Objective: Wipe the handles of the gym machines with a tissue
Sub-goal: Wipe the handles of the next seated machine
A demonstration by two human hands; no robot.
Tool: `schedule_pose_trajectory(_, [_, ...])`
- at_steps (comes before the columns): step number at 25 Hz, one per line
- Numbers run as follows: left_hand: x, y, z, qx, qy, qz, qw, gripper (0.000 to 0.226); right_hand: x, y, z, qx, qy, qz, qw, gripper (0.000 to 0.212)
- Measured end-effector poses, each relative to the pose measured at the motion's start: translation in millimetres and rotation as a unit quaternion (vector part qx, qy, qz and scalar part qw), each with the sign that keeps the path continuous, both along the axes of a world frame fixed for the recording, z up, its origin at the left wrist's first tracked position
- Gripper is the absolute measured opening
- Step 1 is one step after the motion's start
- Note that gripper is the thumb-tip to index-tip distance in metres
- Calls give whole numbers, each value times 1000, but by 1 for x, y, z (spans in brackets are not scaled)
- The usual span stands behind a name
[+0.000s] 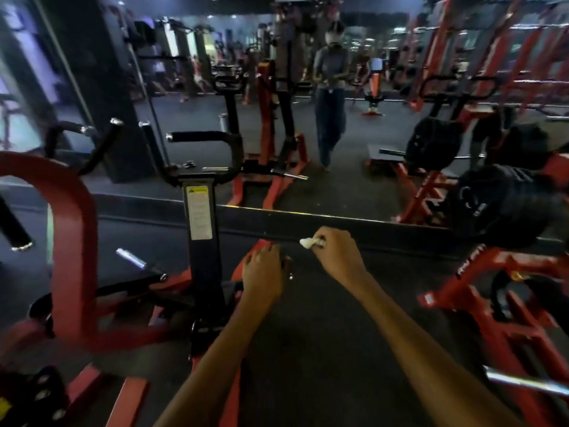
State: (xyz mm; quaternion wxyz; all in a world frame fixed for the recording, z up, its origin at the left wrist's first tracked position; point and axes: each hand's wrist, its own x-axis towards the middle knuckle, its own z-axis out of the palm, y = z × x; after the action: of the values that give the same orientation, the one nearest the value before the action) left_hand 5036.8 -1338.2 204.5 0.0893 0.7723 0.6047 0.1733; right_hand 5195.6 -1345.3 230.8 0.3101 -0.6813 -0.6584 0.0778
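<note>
Handles on the gym machine [200, 186] to the left are the work: black padded grips with shiny end caps, one horizontal handle [197, 137] reaching left from the upright post, two angled handles [101, 146] further left rising in a V, and another black grip [14, 229] at the far left edge. They look stiff, fixed to a heavy red and black steel frame that will not shift under a wipe, so each can probably be held firmly and rubbed along its length; the padding seems matte rather than slippery, though blur hides its texture. A wall mirror [354, 149] behind shows a reflected person standing among more red machines. Both bare arms reach forward over the dark floor [323, 349], well apart from any handle. The left hand [263, 272] hangs with fingers loosely bent, holding nothing I can make out. The right hand [335, 251] is curled, pinching a small white tissue [309, 241] that sticks out past the fingertips. That tissue is light, soft and likely to tear or bunch, so it is best wrapped round a grip with the palm behind it rather than dragged by one corner.
</note>
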Motion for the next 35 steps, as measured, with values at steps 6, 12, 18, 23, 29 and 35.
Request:
schedule_pose_trajectory(6, [-1,115,5,29,-23,110,993,29,-3,155,-11,-2,20,98,995,6])
schedule_pose_trajectory(12, [-20,230,-1,44,-36,230,971,29,-33,307,-3,39,54,226,972,6])
schedule_pose_trajectory(18, [-67,313,-3,105,-48,288,951,41,-88,417,35,112,118,340,926,25])
schedule_pose_trajectory(23, [-141,409,-19,113,-4,242,964,50,-176,516,66,189,56,356,913,26])
schedule_pose_trajectory(29, [-180,451,-60,218,-2,152,964,38,-261,572,66,120,-162,527,826,23])
schedule_pose_trajectory(35, [-187,459,-75,300,-25,111,947,43,-162,555,35,226,-148,482,833,37])
